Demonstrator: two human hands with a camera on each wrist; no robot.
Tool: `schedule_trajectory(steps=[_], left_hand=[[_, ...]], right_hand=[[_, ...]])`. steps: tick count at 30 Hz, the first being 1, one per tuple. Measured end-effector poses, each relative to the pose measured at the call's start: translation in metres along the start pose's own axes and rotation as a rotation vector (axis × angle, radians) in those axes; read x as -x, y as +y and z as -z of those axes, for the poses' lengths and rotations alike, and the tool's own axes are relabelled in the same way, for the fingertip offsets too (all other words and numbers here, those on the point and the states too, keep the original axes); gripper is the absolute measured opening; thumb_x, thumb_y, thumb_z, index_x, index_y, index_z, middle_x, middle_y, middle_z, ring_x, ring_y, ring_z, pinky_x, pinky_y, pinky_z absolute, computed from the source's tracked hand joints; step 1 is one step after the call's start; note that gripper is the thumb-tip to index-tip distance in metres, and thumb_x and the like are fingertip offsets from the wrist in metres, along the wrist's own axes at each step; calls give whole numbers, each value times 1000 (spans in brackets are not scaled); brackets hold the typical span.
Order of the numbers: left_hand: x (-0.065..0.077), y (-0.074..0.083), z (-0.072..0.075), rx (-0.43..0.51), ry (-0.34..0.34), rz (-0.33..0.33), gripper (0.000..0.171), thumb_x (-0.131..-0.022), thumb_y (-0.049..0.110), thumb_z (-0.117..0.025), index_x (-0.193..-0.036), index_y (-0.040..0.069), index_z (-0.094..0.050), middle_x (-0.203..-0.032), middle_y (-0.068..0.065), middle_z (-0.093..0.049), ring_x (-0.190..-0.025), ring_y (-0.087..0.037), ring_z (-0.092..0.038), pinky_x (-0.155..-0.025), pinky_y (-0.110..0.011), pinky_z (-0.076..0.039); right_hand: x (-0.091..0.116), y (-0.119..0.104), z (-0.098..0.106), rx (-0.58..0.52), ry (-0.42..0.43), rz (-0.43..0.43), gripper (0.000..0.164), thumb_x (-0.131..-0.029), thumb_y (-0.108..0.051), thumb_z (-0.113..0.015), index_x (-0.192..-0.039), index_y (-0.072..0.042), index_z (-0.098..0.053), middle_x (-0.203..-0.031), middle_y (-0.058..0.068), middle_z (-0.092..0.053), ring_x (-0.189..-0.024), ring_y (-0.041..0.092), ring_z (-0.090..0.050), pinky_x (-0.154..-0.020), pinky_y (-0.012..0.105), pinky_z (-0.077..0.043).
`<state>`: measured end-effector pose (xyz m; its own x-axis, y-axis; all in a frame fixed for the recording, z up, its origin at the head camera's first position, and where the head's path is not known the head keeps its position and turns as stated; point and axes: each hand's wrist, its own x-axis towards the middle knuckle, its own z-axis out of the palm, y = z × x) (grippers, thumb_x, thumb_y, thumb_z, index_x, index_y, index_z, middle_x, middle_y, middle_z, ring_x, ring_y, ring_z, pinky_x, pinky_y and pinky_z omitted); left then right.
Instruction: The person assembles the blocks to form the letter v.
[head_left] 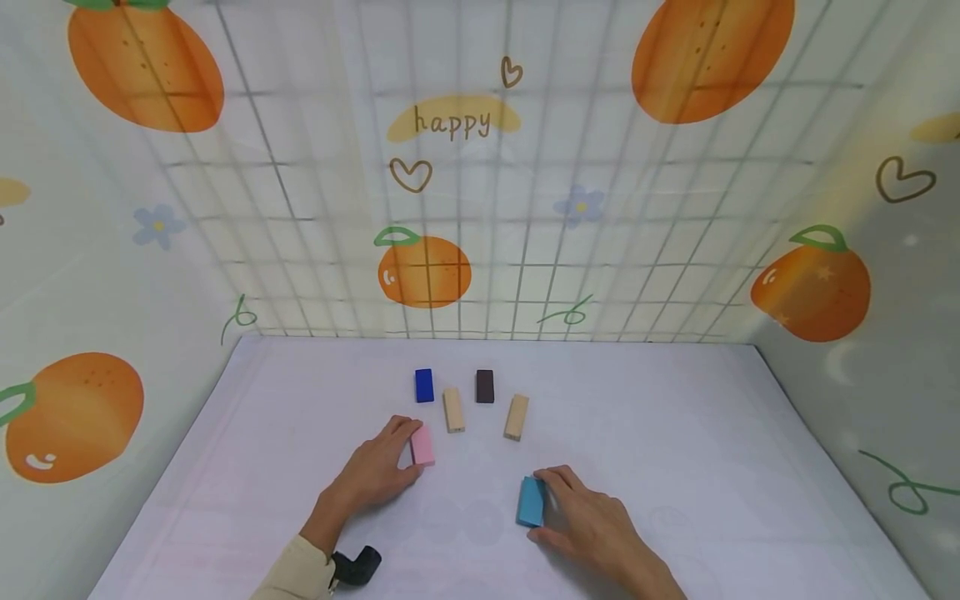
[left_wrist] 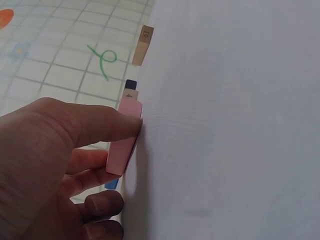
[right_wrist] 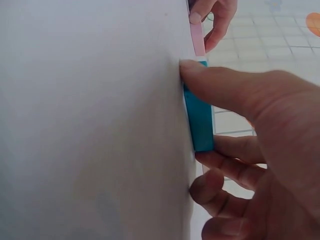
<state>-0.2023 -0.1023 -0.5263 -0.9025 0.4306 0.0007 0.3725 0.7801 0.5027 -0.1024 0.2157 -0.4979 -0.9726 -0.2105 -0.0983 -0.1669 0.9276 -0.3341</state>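
On the white table, my left hand [head_left: 375, 468] pinches a pink block [head_left: 423, 446] between thumb and fingers. In the left wrist view the thumb lies across the pink block [left_wrist: 120, 155], and fingertips meet its other end. Nearer to me and to the right, my right hand [head_left: 596, 521] pinches a teal block [head_left: 530, 503] by its ends. The right wrist view shows this teal block [right_wrist: 200, 122] at the tabletop between thumb and fingers. Behind the hands lie a dark blue block [head_left: 424, 385], a dark brown block [head_left: 485, 387] and two plain wooden blocks [head_left: 453, 410].
A wire grid covered by a cloth printed with oranges [head_left: 425, 272] rises at the table's back edge. Similar printed cloth hangs at both sides. A black device [head_left: 358, 566] is strapped at my left wrist, beside the beige sleeve [head_left: 297, 572].
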Motion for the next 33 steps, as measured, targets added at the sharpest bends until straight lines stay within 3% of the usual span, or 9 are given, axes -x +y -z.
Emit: schedule_trajectory(steps=[15,23,33], left_hand=[[5,20,-1,32,-12,-88,63,-90,32,-74,-145,12,-50,-141,-3,-51,-117,-22,-59,-99,-51,-50],[5,34,-8,30,-77,-93,63,-91,35,-73,-145,13,-49,-143,-1,-50,-121,-19,-58,-101,-48,-49],[5,51,-17,30,-134,-125,63,-90,40,-73,-143,14,-50,-141,1,-50,-114,-14,-59,-100,-45,-50]], right_hand=[[0,2,-1,19,17,20,74,-74,-48,-88,-135,-19,-56,-132,-2,-55,-80,7,-58,-60,34,-54],[0,2,-2,12,11,10,74,-75,-46,-88,-135,-18,-57,-132,0,-55,-85,10,-60,-64,38,-56],[-2,1,-3,13,-12,-12,74,-75,-46,-88,-136,-17,-56,-133,2,-55,-93,13,-61,-73,46,-59]])
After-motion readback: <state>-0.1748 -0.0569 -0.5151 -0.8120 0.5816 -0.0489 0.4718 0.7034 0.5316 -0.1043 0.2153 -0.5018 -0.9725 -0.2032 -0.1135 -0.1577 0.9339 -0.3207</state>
